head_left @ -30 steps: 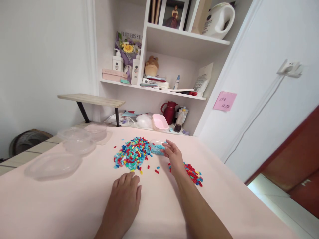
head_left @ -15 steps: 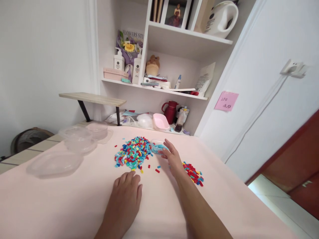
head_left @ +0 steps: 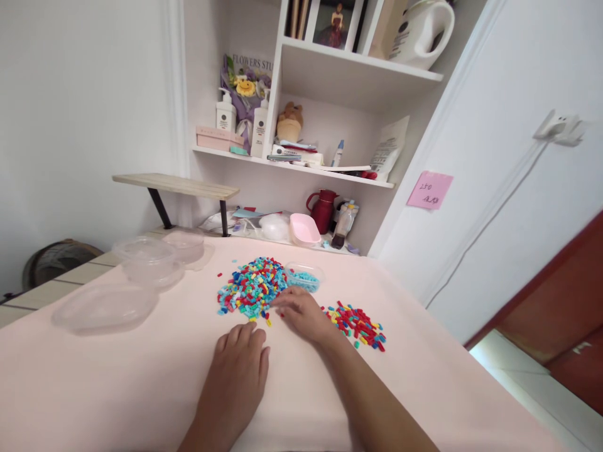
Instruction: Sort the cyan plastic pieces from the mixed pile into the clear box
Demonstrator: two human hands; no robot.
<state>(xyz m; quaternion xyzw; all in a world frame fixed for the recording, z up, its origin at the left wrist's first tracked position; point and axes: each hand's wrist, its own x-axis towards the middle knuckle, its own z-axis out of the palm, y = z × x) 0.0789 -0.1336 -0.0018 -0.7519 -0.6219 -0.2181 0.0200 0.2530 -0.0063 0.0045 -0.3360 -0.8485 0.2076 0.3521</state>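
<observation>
A large heap of small mixed-colour plastic bricks (head_left: 254,285) lies mid-table. My right hand (head_left: 301,311) reaches to the heap's lower right edge, fingers stretched out and slightly bent, with no brick visible in them. Just beyond that hand stands a clear plastic container (head_left: 305,276) holding light blue bricks. To the right of my right wrist is a smaller, mostly red pile of bricks (head_left: 360,326). My left hand (head_left: 240,364) rests palm down on the pink tabletop in front of the heap, fingers laid flat, their tips close to a few yellow bricks.
Several clear plastic containers and lids (head_left: 148,260) stand on the left of the pink-covered table (head_left: 292,402). At the back are a pink tray (head_left: 304,230), a red jug (head_left: 323,211) and a bottle (head_left: 344,225). A small wooden stand (head_left: 176,186) rises at the back left.
My right hand has moved from beside the clear container toward me and left, to the edge of the large heap. More of the container and the red pile now shows. My left hand stays put.
</observation>
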